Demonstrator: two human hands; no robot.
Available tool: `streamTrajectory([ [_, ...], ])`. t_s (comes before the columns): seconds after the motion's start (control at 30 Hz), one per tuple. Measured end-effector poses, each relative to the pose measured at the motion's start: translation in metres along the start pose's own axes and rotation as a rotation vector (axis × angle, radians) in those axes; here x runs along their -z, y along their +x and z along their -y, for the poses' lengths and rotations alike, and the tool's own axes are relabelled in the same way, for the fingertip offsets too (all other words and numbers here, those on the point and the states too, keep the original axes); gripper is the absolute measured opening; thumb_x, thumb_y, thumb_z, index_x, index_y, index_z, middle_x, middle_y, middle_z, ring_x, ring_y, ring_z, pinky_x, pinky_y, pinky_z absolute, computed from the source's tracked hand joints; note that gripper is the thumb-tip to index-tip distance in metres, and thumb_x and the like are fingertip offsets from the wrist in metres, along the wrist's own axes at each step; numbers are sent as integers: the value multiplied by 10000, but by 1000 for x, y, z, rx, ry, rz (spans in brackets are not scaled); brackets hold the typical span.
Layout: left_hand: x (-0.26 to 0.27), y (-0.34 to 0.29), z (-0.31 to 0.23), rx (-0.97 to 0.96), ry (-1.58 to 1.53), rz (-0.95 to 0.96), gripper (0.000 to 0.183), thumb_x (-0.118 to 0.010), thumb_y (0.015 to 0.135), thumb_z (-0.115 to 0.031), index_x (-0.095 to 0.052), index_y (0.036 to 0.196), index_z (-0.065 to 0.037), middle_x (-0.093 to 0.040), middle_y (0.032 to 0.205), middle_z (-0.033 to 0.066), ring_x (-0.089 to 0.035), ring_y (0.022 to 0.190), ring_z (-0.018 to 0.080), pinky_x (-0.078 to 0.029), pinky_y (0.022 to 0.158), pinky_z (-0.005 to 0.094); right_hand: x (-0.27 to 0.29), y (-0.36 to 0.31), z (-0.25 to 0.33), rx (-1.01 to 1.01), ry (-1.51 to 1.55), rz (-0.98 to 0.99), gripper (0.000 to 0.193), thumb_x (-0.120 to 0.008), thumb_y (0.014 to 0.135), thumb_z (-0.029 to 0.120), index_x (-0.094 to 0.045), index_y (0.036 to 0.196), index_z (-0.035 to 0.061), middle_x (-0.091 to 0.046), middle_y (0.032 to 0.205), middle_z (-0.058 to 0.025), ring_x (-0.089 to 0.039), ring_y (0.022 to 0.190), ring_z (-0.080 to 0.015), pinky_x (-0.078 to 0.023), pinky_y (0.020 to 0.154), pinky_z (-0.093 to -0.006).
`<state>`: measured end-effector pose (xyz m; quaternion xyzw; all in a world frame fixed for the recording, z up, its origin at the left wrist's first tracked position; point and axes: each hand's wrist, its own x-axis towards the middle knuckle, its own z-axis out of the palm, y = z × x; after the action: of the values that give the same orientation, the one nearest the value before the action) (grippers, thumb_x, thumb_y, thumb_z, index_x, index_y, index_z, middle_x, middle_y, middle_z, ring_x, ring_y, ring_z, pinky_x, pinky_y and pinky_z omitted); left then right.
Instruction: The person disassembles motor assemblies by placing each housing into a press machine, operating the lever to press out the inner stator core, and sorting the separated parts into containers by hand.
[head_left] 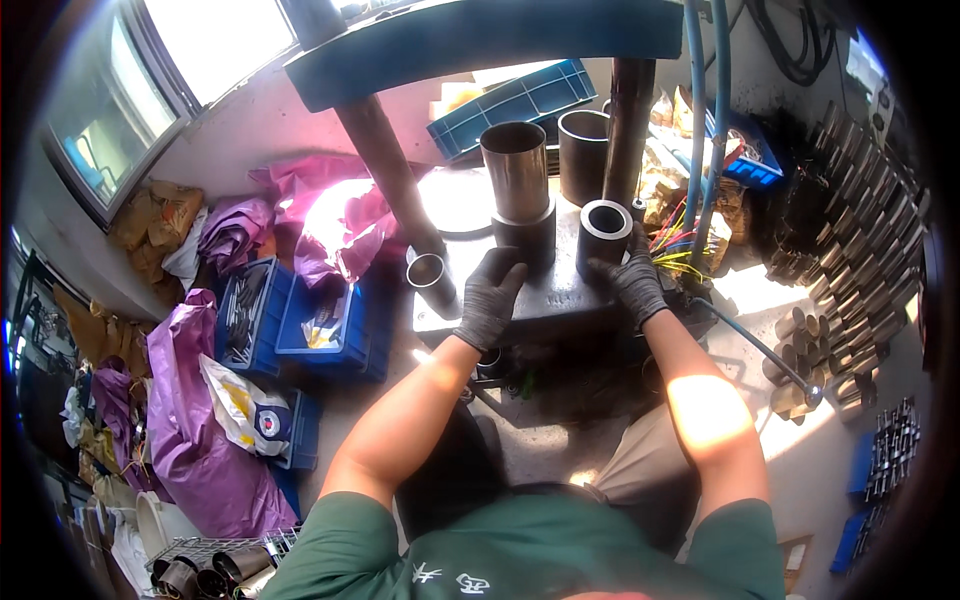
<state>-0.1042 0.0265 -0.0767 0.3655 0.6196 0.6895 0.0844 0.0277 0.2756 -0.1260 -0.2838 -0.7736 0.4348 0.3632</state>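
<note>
My left hand (491, 297), in a dark grey glove, is at the near left side of a dark cylinder (526, 240); its thumb stands apart from the fingers. A tall, shiny metal sleeve (516, 175) stands upright on that cylinder. My right hand (632, 285), gloved alike, has its thumb on the front of a thick-walled metal cylinder (604, 245) and its fingers along the right side. All these parts rest on the metal bed (560, 310) of a press. Whether my left fingers press on the dark cylinder is hard to tell.
Press columns (385, 170) rise to a blue crossbeam (490, 50). A wide sleeve (583, 160) stands behind, a small ring-ended tube (428, 275) at left. Blue crates (322, 325) and purple sacks (205, 420) lie left. Stacked metal tubes (850, 250) and a lever rod (760, 345) are right.
</note>
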Motion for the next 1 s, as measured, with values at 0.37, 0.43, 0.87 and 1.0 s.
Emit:
streamTrajectory([
  [0.37, -38, -9, -4, -25, 557, 225, 698, -849, 855, -214, -509, 1446, -64, -571, 1394, 191, -556, 1332, 337, -481, 1099, 436, 5, -28, 19, 88, 259, 137, 781, -814, 886, 101, -417, 1559, 74, -556, 1498, -127, -529, 1383, -270, -426, 1189, -396],
  [0.43, -47, -7, 2, 44, 523, 203, 733, -870, 827, -245, -509, 1438, -62, -581, 1384, 190, -569, 1309, 341, -490, 1091, 438, 23, -43, 35, 60, 273, 250, 778, -799, 908, 109, -401, 1575, 64, -542, 1518, -135, -513, 1402, -267, -422, 1189, -393],
  [0.87, -98, -5, 15, 81, 330, -108, 1079, -1012, 554, -362, -431, 1407, -46, -536, 1337, 223, -558, 1218, 450, -509, 1029, 503, 236, -181, 223, 640, -711, 31, 368, -744, 914, 130, -661, 1257, 26, -695, 1088, -185, -669, 981, -358, -484, 1037, -498],
  [1.0, -102, -3, 7, -19, 307, -148, 903, -980, 592, -282, -474, 1294, -25, -615, 1222, 195, -602, 1184, 399, -515, 999, 489, 297, -184, 207, 347, -1063, 7, 233, -739, 923, 92, -723, 1133, -9, -708, 1049, -197, -664, 945, -366, -519, 964, -459],
])
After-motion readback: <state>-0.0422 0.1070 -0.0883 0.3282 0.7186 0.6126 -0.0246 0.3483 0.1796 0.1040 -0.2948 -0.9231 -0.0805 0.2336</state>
